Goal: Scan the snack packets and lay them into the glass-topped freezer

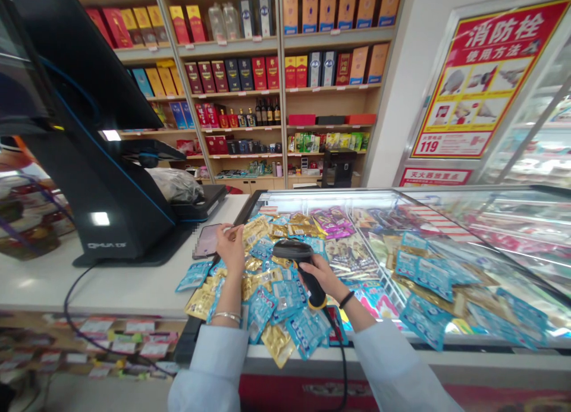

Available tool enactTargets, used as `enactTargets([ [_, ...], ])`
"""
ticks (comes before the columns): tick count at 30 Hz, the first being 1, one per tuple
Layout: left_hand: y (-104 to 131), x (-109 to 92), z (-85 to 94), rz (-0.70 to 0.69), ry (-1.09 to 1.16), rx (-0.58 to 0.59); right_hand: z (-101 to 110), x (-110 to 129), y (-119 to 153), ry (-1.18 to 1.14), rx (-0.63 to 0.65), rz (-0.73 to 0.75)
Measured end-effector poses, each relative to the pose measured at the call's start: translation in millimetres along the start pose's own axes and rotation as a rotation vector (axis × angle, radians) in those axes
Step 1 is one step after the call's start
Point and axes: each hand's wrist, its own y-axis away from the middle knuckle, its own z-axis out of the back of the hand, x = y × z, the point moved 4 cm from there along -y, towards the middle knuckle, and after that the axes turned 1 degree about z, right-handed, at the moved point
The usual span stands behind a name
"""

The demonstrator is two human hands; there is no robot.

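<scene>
My right hand [322,273] is wrapped round the handle of a black barcode scanner [293,250], whose head points left above a heap of packets. My left hand [231,245] is held with its fingers pressed together at the heap's left side, beside a phone [207,241] lying on the white counter; what it pinches, if anything, is too small to name. Blue packets [261,308] and gold packets [277,342] lie jumbled on the freezer's glass top, under and around both hands. A black cable hangs from the scanner over the front edge.
At the left stands a black cash register [129,192] on the white counter [40,281], a scale [200,204] behind it. More blue packets [426,275] are spread on the glass at the right. Shelves [232,95] of boxes and bottles line the back wall.
</scene>
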Motion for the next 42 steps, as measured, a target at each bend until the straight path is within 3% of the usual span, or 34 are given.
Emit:
enactTargets([
  [5, -3, 4, 2.7, -0.024, -0.135, -0.053, 2, -4, -2, -0.061, 0.008, -0.028],
  [8, -3, -4, 8.0, -0.091, -0.155, -0.106, 2, -3, -2, -0.173, -0.016, -0.028],
  [13, 0, -33, 12.7, -0.144, -0.084, -0.108, 16, 8, 3, -0.322, -0.143, 0.001],
  [17, 11, -70, 1.9, -0.106, 0.010, -0.016, 46, 26, 21, -0.377, -0.208, 0.036],
  [22, 52, -121, -44.1, -0.106, 0.091, 0.274, 103, 55, 65, -0.374, -0.379, 0.112],
  [27, 147, -145, -114.8, -0.132, 0.127, 0.572, 169, 77, 123, -0.369, -0.604, 0.210],
  [30, 213, -142, -157.0, -0.053, 0.080, 0.693, 209, 84, 156, -0.350, -0.744, 0.278],
  [33, 260, -135, -188.9, 0.054, 0.100, 0.750, 244, 84, 183, -0.338, -0.854, 0.298],
  [37, 286, -124, -213.2, 0.104, 0.143, 0.774, 279, 72, 211, -0.342, -0.895, 0.249],
  [42, 301, -114, -231.4, 0.020, 0.118, 0.886, 304, 51, 230, -0.405, -0.942, 0.208],
])
